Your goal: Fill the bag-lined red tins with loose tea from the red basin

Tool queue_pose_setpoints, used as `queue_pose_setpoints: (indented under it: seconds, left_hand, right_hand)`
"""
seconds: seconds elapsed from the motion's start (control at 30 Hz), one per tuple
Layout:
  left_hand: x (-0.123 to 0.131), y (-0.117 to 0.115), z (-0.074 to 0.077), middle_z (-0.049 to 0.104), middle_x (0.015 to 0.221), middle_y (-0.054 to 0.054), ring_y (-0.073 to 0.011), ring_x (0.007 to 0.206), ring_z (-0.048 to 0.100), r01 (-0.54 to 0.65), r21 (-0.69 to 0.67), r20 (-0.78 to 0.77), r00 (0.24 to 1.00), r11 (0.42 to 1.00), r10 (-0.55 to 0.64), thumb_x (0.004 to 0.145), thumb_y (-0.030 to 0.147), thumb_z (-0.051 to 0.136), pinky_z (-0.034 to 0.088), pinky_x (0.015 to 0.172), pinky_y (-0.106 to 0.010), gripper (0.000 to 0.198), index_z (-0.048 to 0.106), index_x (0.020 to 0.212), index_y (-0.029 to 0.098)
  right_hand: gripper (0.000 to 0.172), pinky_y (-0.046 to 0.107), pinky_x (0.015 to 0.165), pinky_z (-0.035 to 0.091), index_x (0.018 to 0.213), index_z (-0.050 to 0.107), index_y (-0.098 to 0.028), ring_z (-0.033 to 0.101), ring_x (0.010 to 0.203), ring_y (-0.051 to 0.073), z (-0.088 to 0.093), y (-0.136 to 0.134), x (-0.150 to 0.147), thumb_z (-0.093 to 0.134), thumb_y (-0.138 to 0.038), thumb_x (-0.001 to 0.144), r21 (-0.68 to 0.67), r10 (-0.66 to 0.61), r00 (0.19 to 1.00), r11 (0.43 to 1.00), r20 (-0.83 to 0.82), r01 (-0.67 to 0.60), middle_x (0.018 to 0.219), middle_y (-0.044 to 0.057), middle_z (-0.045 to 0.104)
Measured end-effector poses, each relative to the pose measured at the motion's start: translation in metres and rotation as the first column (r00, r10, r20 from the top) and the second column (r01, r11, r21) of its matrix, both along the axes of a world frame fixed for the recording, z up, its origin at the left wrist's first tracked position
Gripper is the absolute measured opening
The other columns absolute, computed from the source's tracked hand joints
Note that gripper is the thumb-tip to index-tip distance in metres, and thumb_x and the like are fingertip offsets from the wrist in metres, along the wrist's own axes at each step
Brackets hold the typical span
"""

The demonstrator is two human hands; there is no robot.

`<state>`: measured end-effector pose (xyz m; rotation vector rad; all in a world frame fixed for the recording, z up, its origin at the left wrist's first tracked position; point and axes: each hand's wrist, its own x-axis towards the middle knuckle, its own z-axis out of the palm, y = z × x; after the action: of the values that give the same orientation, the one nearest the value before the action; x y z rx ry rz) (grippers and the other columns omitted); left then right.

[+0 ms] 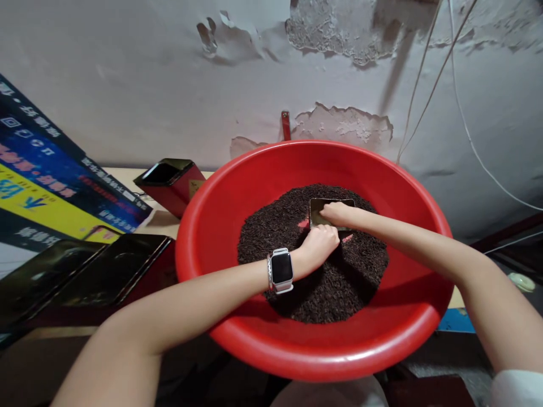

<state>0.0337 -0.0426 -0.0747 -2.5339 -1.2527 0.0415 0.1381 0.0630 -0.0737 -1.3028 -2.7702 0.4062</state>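
Dark brown, loose tea-like leaves (280, 220) are heaped in a wide red plastic basin (322, 362). A rectangular tin (314, 208) with a gold-coloured inside sits in the heap, its open mouth facing up. My left hand (319, 246), with a watch on its wrist, is closed over the tin's near rim. Reaching in from the right, my right hand (339, 215) is at the tin's mouth, fingers curled and partly inside. Whatever those fingers hold is hidden. Patches of red show beside the tin among the leaves.
Left of the basin stands an open dark red tin (173, 189). Nearer me are two more tins (114, 271) with dark, shiny tops. A printed board (63, 164) leans at far left. Behind is a peeling wall (148, 85), with cables (462, 113) hanging at right.
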Motion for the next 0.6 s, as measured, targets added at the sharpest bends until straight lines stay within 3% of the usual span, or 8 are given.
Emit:
queue_pose_setpoints:
  seconds: [0.1,0.17,0.2,0.3,0.37,0.43,0.53,0.6]
  left_hand:
    - [-0.007,0.012,0.01,0.068,0.089,-0.021,-0.0261,0.083,0.067,-0.06,-0.043,0.06,0.996,0.997,0.062,0.088,0.002,0.044,0.05,0.061,-0.029,0.022,0.066,0.091,0.003]
    - [-0.013,0.021,0.017,0.069,0.088,-0.019,-0.0257,0.082,0.068,-0.115,-0.098,0.124,0.984,0.989,0.127,0.092,0.013,0.045,0.05,0.062,-0.029,0.024,0.068,0.088,0.006]
    - [-0.016,0.024,0.02,0.069,0.087,-0.018,-0.0255,0.081,0.068,-0.141,-0.111,0.166,0.973,0.984,0.158,0.095,0.022,0.044,0.05,0.062,-0.029,0.028,0.068,0.088,0.007]
    - [-0.022,0.035,0.026,0.069,0.093,-0.017,-0.0262,0.083,0.068,-0.187,-0.075,0.31,0.929,0.979,0.201,0.095,0.045,0.04,0.05,0.065,-0.03,0.044,0.063,0.104,0.008]
    - [-0.023,0.042,0.027,0.067,0.103,-0.017,-0.0276,0.09,0.066,-0.181,-0.071,0.396,0.897,0.981,0.194,0.092,0.054,0.042,0.05,0.068,-0.031,0.053,0.056,0.115,0.009]
    - [-0.022,0.05,0.025,0.066,0.108,-0.017,-0.0282,0.094,0.065,-0.186,-0.133,0.46,0.858,0.974,0.226,0.087,0.061,0.044,0.049,0.07,-0.031,0.061,0.053,0.119,0.01]
    - [-0.016,0.066,0.021,0.068,0.105,-0.016,-0.0278,0.091,0.066,-0.257,-0.26,0.518,0.776,0.931,0.359,0.085,0.062,0.045,0.048,0.069,-0.03,0.059,0.055,0.115,0.012]
    - [-0.014,0.077,0.02,0.07,0.1,-0.013,-0.0261,0.089,0.066,-0.287,-0.323,0.545,0.722,0.902,0.425,0.088,0.049,0.044,0.046,0.068,-0.029,0.041,0.062,0.106,0.016]
  right_hand:
    - [0.018,0.034,0.078,0.048,0.076,0.068,-0.013,0.067,0.085,0.025,0.025,0.005,0.01,0.053,-0.002,0.073,0.103,-0.036,0.999,0.994,0.04,0.032,0.08,0.012,0.069]
    - [0.02,0.032,0.076,0.048,0.08,0.068,-0.014,0.067,0.079,0.022,0.039,0.007,0.018,0.053,-0.003,0.073,0.103,-0.105,0.986,0.987,-0.13,0.119,0.077,0.008,0.069]
    - [0.018,0.031,0.074,0.049,0.08,0.067,-0.014,0.066,0.075,0.02,0.042,0.008,0.022,0.054,-0.004,0.072,0.037,-0.171,0.946,0.981,-0.275,0.188,0.074,0.006,0.068]
    - [0.01,0.03,0.072,0.052,0.073,0.059,-0.014,0.064,0.066,0.015,0.043,0.009,0.029,0.059,-0.005,0.068,-0.348,-0.446,0.638,0.894,-0.627,0.283,0.07,0.003,0.064]
    - [0.013,0.031,0.078,0.054,0.07,0.056,-0.015,0.064,0.07,0.014,0.04,0.01,0.03,0.058,-0.002,0.067,-0.558,-0.582,0.43,0.807,-0.69,0.196,0.071,0.003,0.063]
    - [0.016,0.031,0.085,0.054,0.071,0.055,-0.015,0.065,0.077,0.014,0.038,0.009,0.029,0.057,0.0,0.067,-0.66,-0.644,0.332,0.747,-0.689,0.08,0.075,0.005,0.064]
    - [0.016,0.032,0.089,0.052,0.08,0.056,-0.014,0.065,0.083,0.015,0.04,0.005,0.028,0.054,-0.003,0.069,-0.682,-0.632,0.343,0.731,-0.695,-0.035,0.084,0.008,0.066]
    - [0.017,0.033,0.087,0.051,0.087,0.055,-0.014,0.064,0.086,0.015,0.041,0.003,0.029,0.052,-0.007,0.072,-0.594,-0.552,0.398,0.804,-0.732,0.022,0.089,0.009,0.066]
